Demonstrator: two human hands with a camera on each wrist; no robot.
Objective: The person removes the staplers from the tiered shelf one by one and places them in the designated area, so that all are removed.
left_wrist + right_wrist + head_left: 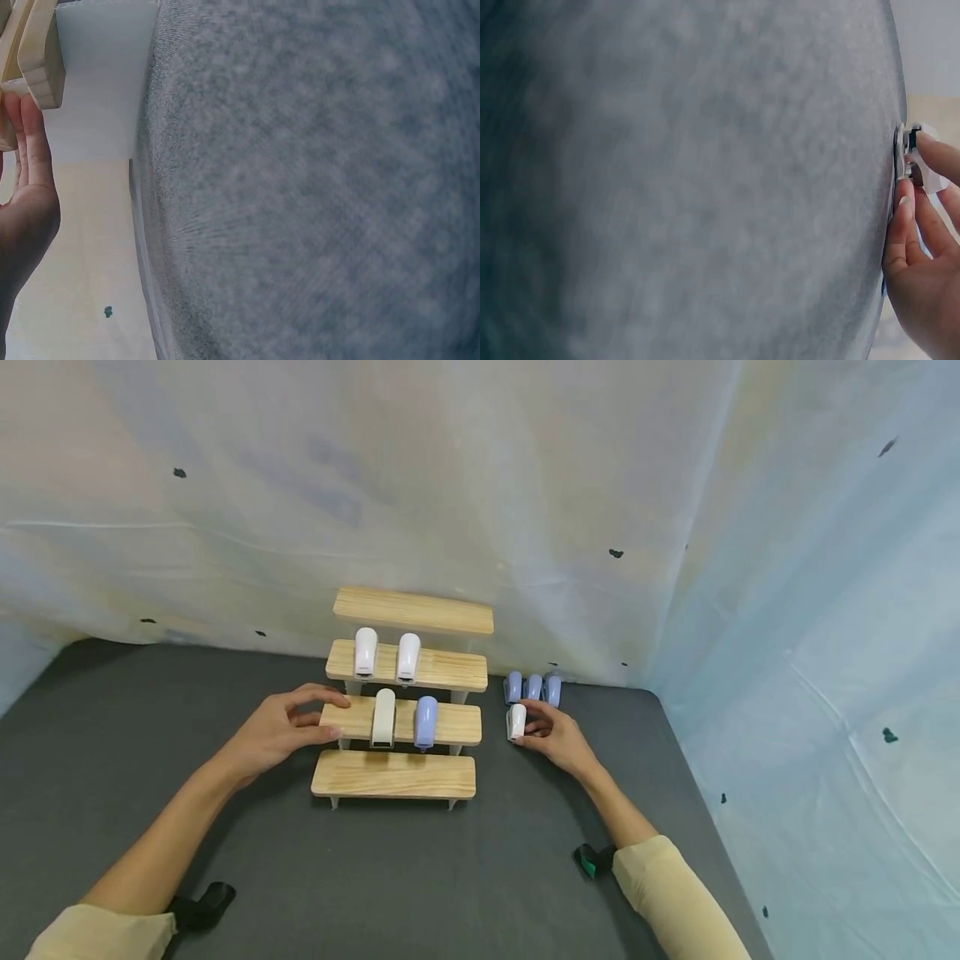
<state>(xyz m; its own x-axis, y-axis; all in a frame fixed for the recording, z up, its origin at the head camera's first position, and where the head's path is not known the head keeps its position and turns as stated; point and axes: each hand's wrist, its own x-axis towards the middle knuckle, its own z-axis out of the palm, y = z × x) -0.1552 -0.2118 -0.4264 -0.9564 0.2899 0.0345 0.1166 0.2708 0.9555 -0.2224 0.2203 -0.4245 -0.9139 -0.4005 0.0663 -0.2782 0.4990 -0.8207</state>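
Note:
My right hand (558,739) pinches a small white stapler (516,722) between thumb and fingers, low at the dark tabletop. In the right wrist view, the stapler's metal base (900,154) shows close to the table surface. My left hand (273,731) grips the left end of a stepped wooden display shelf (393,775), thumb at the front edge and fingers at the back of one tier. On that tier stand a cream stapler (383,718) and a lavender stapler (425,722). The tier above bears a white stapler (365,652) and another white stapler (407,657).
Three lavender staplers (533,687) stand in a row just behind my right hand, near the back edge of the dark tabletop (420,877). A pale sheet wall (480,485) rises behind the shelf, and another sheet (817,693) hangs along the right side.

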